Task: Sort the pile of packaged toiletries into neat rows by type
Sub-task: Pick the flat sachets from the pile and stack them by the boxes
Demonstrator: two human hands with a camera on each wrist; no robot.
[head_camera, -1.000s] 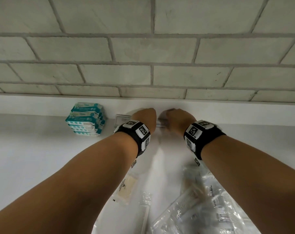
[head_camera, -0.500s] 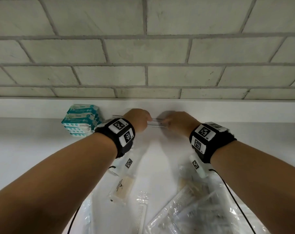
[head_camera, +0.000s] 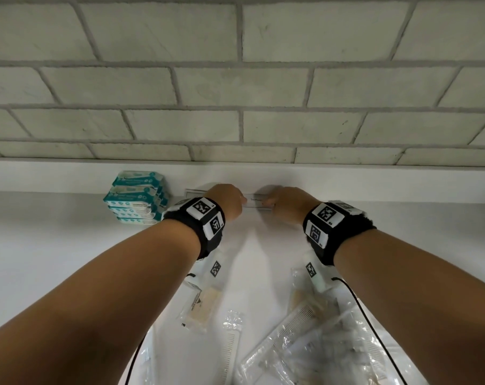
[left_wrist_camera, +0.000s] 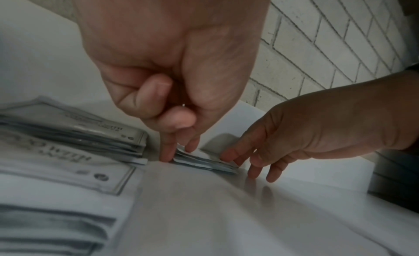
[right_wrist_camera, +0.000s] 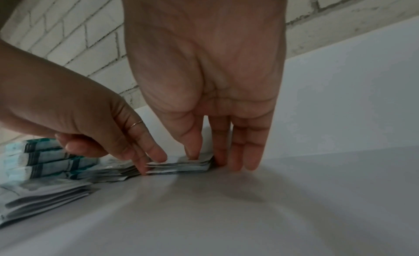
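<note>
A small stack of flat white packets (head_camera: 256, 202) lies on the white counter against the back ledge. My left hand (head_camera: 242, 198) touches its left end with straight fingertips (left_wrist_camera: 167, 155). My right hand (head_camera: 267, 202) presses its right end with straight fingers (right_wrist_camera: 240, 152), the thumb resting on top of the stack (right_wrist_camera: 181, 167). Between the two hands the stack (left_wrist_camera: 204, 161) is squeezed end to end. To its left sits another stack of white packets (left_wrist_camera: 90, 134), and further left stacked teal packs (head_camera: 137, 197).
A loose pile of clear-wrapped combs and other items (head_camera: 319, 343) lies near me at the right. A beige packet (head_camera: 201, 304) and a wrapped comb (head_camera: 230, 348) lie beneath my left forearm. A brick wall (head_camera: 235, 107) rises behind the ledge.
Both hands stay at the small stack by the ledge. They have drawn slightly apart to its two ends, and my left wrist has turned.
</note>
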